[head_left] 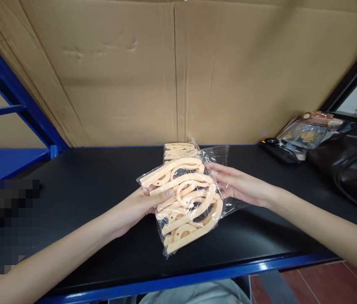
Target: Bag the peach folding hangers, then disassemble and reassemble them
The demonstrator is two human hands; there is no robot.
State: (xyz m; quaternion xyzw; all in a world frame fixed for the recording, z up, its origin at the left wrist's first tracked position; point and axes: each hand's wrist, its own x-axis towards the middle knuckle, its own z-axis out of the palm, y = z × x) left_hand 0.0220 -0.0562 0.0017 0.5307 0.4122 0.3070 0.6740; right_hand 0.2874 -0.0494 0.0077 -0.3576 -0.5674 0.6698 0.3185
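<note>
Cardboard stands upright along the counter's back edge, its apparent function being a screen. The black counter carries everything below. A dark bag sits at the far right, well apart from the hands, likely set there to leave them room. The packet, clear film around beige hangers, is held over the middle of the counter, face up and slanted; it appears lifted. A clear pouch lies near the dark bag, by the back.

The left hand is closed on the packet's left side, thumb flat across its face, fingers hidden beneath; this grip probably bears most of the weight. The right hand is loosely curled at the right edge, fingers against the film, presumably steadying it; whether they pinch, I cannot tell. A second packet lies just behind, partly covered.
</note>
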